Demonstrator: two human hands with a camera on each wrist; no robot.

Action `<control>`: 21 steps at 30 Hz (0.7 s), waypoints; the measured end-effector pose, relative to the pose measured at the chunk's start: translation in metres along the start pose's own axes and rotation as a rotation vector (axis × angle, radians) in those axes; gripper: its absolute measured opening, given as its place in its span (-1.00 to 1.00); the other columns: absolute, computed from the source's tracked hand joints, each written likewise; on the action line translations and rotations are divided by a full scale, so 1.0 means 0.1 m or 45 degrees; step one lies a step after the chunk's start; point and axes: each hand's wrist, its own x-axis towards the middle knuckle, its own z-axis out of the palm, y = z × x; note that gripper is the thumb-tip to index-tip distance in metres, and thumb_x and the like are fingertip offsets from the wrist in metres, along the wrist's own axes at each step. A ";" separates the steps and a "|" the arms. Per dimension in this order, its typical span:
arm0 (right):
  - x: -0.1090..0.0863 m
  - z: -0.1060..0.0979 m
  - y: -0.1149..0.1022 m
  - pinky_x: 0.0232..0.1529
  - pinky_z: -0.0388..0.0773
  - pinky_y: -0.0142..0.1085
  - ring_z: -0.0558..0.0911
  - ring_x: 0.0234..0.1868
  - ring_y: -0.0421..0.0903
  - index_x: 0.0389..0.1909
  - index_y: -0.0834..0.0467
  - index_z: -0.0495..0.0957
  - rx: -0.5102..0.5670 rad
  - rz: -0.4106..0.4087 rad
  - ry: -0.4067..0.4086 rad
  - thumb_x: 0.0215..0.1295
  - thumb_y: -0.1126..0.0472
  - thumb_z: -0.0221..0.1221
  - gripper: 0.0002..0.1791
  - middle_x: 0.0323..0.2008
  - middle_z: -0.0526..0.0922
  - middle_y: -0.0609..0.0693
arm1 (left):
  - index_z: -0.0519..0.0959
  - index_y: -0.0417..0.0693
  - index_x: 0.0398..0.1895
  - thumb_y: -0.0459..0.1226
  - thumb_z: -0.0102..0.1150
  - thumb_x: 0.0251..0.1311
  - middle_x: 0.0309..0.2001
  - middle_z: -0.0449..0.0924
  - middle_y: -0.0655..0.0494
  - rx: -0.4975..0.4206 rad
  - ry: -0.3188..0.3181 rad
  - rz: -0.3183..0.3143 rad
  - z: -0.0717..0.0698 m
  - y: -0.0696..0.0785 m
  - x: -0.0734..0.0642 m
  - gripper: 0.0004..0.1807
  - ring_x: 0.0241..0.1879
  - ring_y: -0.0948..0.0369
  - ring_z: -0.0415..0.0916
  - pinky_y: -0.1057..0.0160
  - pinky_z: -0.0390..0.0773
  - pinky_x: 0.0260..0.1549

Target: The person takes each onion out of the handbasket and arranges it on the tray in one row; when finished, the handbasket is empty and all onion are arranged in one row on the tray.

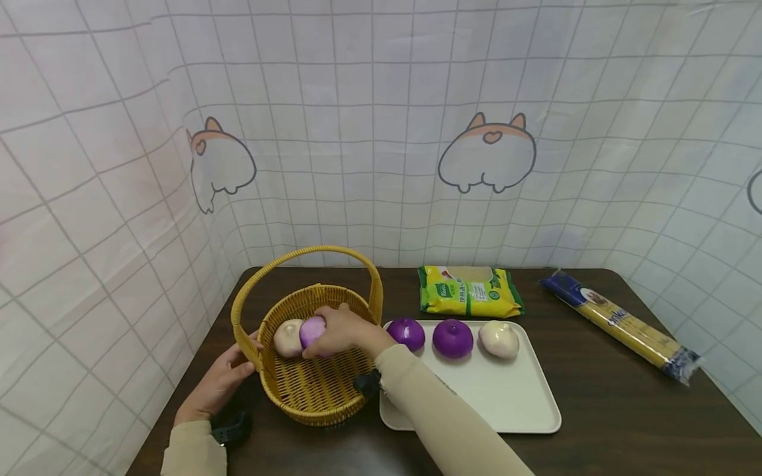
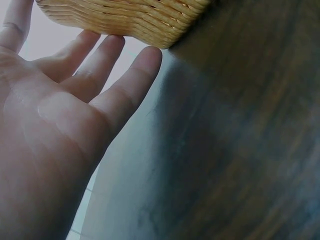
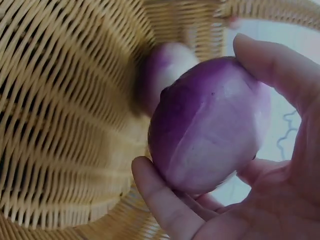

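My right hand (image 1: 342, 330) grips a purple-and-white onion (image 3: 210, 127) inside the yellow wicker basket (image 1: 282, 396), thumb and fingers around its sides. Beside it in the basket lies a second onion (image 1: 288, 339), pale on top in the head view, with a purple side in the right wrist view. At the basket's left side, my left hand (image 1: 223, 380) touches the wicker with its fingertips, its fingers (image 2: 132, 82) extended and spread. The tall arched handle (image 1: 321, 249) stands upright over the basket.
Right of the basket, a white tray (image 1: 494, 410) holds two purple onions (image 1: 454, 340) and a pale one (image 1: 499, 340) along its back edge. A yellow-green food packet (image 1: 470, 292) lies behind it. A long pasta packet (image 1: 619, 324) lies at the far right.
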 end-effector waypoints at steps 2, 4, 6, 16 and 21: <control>-0.04 -0.03 -0.06 -0.19 0.51 -0.24 0.46 -0.08 -0.13 0.36 -0.02 0.30 0.030 -0.030 0.017 -0.08 -0.26 0.41 -0.05 0.02 0.40 0.03 | 0.28 -0.42 0.15 -0.32 -0.01 0.43 0.49 -0.15 -0.38 0.009 0.011 -0.010 0.00 0.00 0.00 -0.63 0.33 0.42 0.08 0.47 0.28 0.09; -0.08 -0.05 -0.10 -0.19 0.50 -0.28 0.47 -0.09 -0.15 0.36 -0.01 0.28 0.076 -0.065 0.024 -0.09 -0.28 0.41 -0.02 0.02 0.40 0.02 | 0.28 -0.42 0.15 -0.31 0.00 0.42 0.49 -0.15 -0.38 0.016 0.020 -0.021 0.00 0.01 0.00 -0.61 0.30 0.47 0.11 0.48 0.28 0.08; -0.12 -0.07 -0.14 -0.17 0.50 -0.31 0.48 -0.08 -0.16 0.37 0.02 0.26 0.140 -0.100 0.023 -0.09 -0.29 0.40 0.00 0.03 0.41 0.01 | 0.26 -0.44 0.16 -0.29 0.00 0.42 0.49 -0.15 -0.38 0.022 0.024 -0.028 0.00 0.01 0.01 -0.59 0.27 0.50 0.13 0.48 0.28 0.08; -0.34 -0.13 -0.14 -0.13 0.55 -0.32 0.55 -0.07 -0.20 0.32 0.08 0.28 0.354 -0.149 0.089 -0.04 -0.23 0.41 -0.06 0.05 0.51 -0.06 | 0.28 -0.38 0.16 -0.33 -0.04 0.43 0.49 -0.11 -0.37 0.026 0.008 -0.013 -0.01 -0.02 0.02 -0.65 0.29 0.51 0.14 0.50 0.27 0.09; -0.40 -0.15 -0.06 -0.15 0.56 -0.32 0.56 -0.09 -0.19 0.35 0.09 0.25 0.378 -0.171 0.124 -0.04 -0.16 0.44 -0.05 0.06 0.50 -0.03 | 0.28 -0.39 0.16 -0.34 -0.05 0.43 0.49 0.02 -0.19 0.006 -0.002 0.013 0.00 -0.01 0.01 -0.65 0.28 0.52 0.17 0.50 0.27 0.10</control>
